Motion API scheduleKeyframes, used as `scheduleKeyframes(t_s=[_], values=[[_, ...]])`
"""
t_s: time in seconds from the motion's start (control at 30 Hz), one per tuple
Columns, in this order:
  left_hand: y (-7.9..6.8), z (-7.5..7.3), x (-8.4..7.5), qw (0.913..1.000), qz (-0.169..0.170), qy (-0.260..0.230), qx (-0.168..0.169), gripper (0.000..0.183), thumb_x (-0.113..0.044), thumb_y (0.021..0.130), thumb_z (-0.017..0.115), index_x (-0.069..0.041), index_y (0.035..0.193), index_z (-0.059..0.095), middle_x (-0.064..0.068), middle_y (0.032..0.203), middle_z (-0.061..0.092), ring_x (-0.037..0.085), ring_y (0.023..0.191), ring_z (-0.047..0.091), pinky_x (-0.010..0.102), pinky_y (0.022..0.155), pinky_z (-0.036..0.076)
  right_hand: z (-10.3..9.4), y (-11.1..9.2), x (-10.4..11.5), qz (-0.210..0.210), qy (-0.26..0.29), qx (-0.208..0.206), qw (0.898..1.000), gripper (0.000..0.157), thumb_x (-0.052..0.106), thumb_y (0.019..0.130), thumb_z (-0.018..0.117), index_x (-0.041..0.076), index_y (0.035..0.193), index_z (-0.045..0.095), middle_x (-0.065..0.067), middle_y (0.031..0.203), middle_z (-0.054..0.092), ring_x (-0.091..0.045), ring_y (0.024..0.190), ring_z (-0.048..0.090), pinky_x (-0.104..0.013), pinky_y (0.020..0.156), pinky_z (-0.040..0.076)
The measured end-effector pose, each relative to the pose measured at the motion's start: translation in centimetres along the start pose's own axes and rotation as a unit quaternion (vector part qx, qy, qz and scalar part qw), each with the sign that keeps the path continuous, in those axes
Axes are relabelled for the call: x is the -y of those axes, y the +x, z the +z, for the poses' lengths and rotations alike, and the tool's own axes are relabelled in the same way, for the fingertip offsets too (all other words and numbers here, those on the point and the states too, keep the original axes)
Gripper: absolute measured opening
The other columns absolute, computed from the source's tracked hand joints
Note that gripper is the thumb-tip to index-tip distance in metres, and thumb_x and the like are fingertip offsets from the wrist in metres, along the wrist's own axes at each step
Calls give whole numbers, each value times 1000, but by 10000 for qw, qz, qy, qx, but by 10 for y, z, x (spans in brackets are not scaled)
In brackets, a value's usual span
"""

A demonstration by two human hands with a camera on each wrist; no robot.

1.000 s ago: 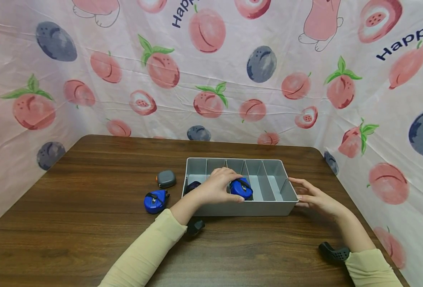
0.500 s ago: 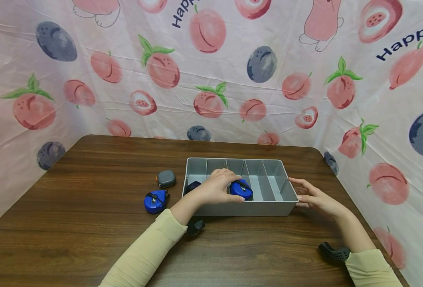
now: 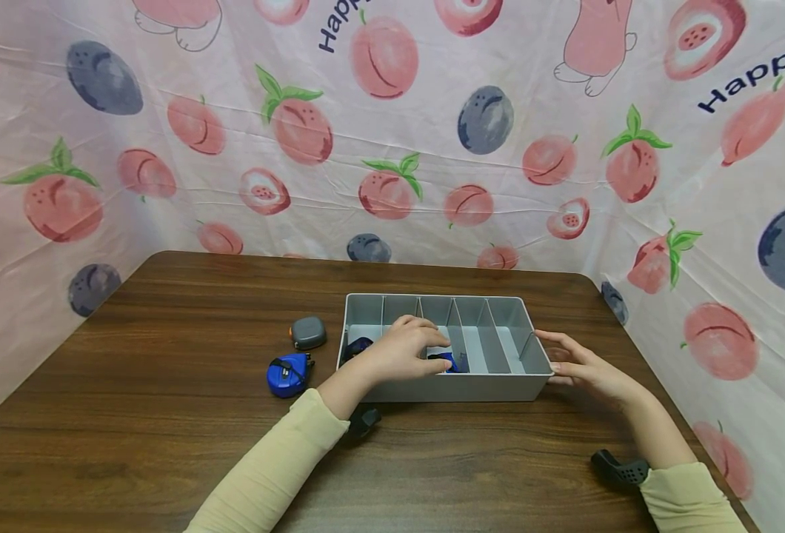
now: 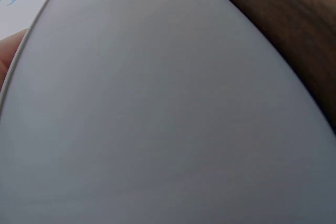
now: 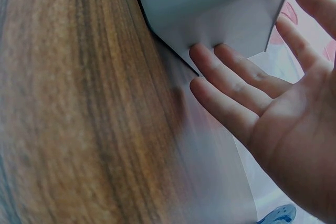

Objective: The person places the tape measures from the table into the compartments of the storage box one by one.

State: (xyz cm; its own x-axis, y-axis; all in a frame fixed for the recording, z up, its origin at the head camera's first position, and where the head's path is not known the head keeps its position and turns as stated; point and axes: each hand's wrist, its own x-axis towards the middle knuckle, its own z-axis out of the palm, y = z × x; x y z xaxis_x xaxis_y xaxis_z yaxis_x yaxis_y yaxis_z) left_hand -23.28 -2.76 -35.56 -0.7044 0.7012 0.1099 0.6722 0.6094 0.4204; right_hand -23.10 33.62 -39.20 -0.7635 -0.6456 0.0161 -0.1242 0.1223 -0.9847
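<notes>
- Steadying the grey tray point(image 3: 472, 387) seems to be the job of the right hand point(image 3: 582, 366): its straight, spread fingers touch the tray's right end wall and grip nothing, likely to keep it from sliding.
- The left hand point(image 3: 409, 352) reaches over the front wall from above, thumb well apart from the fingers; probably it stands wide so that it clears the blue case.
- That blue case point(image 3: 453, 361), perhaps a tape measure, sits low in the third compartment from the left, partly behind the thumb; whether the thumb touches it I can't fairly say, since the left wrist view is nearly filled by tray wall.
- A dark item point(image 3: 357, 347) lies in the leftmost compartment, fenced off by the upright dividers.
- On the wooden table point(image 3: 166, 444), left of the tray, lie a second blue case point(image 3: 288, 375) and a grey case point(image 3: 309, 333), near each other.
- The left sleeve point(image 3: 266, 463) crosses in front of those two, and the left hand hides much of the second compartment.
</notes>
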Motion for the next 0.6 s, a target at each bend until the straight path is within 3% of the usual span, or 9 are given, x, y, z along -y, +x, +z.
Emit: scheduleKeyframes(t_s=[0.6], values=[[-1, -1, 0, 9996, 183, 225, -56, 45, -37, 93, 62, -12, 131, 61, 3, 135, 55, 21, 133, 37, 45, 109, 18, -1, 1, -2, -105, 51, 83, 9999, 53, -2, 99, 41, 3, 149, 24, -38, 135, 29, -18, 118, 52, -34, 90, 48]])
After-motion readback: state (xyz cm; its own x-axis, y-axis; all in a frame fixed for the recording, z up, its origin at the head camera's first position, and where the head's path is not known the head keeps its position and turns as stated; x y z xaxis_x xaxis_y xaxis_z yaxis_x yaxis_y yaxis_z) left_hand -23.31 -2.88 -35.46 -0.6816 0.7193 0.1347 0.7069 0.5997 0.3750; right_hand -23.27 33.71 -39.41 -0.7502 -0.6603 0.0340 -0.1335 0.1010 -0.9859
